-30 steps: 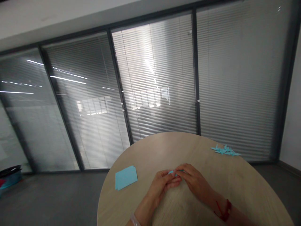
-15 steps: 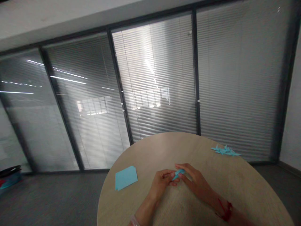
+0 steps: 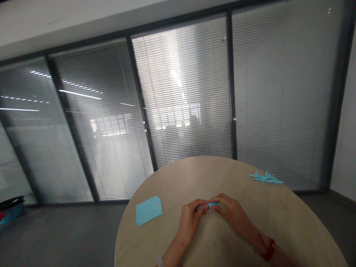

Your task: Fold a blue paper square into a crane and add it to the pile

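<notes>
My left hand (image 3: 191, 218) and my right hand (image 3: 232, 212) meet over the middle of a round light-wood table (image 3: 292, 222). Between their fingertips is a small folded piece of light blue paper (image 3: 210, 204), held low, near the table top. Both hands have their fingers pinched together on it. A red cord sits round my right wrist (image 3: 265, 249). To the left of my left hand lies a stack of flat light blue paper squares (image 3: 148, 210).
A cluster of folded light blue paper shapes (image 3: 266, 178) lies near the table's far right edge. Behind the table runs a glass wall with closed blinds (image 3: 180, 104) and dark frames. Grey floor (image 3: 55, 233) surrounds the table; a dark object (image 3: 11, 209) sits at the far left.
My hands have stayed together on the small blue paper, turning it; it was tilted up half a second ago and now lies flatter between my fingertips.
</notes>
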`<state>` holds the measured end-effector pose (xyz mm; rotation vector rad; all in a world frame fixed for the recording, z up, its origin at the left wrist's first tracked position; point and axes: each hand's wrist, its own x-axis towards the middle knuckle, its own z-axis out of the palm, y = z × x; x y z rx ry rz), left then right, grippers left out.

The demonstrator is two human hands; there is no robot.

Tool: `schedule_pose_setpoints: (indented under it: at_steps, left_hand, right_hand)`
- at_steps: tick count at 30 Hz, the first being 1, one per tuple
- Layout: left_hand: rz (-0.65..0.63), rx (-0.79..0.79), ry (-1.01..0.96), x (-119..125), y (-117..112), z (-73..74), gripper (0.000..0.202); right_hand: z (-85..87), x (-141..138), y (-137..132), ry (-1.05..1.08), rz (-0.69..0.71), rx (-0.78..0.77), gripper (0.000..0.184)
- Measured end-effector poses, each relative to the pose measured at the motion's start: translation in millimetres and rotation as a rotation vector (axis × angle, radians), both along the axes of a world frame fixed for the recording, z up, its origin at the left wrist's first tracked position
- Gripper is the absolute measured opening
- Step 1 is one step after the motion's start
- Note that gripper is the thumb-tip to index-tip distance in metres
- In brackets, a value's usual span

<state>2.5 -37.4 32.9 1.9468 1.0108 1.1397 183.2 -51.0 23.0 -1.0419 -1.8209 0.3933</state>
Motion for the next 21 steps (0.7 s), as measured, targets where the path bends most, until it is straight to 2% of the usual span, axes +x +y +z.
schedule_pose_setpoints:
  at_steps: [6, 16, 21]
  left_hand:
    - [0.062, 0.036, 0.017, 0.5, -3.1, 1.7, 0.018]
    - [0.004, 0.091, -0.010, -2.2, -5.5, 3.9, 0.015]
    - [-0.014, 0.119, -0.001, -2.4, -6.0, 3.9, 0.017]
  right_hand:
    - [4.4, -1.1, -2.6, 0.069, -0.005, -0.066, 0.015]
    - [5.4, 0.7, 2.8, 0.304, 0.049, -0.306, 0.024]
    - [5.0, 0.9, 2.9, 0.349, 0.057, -0.337, 0.026]
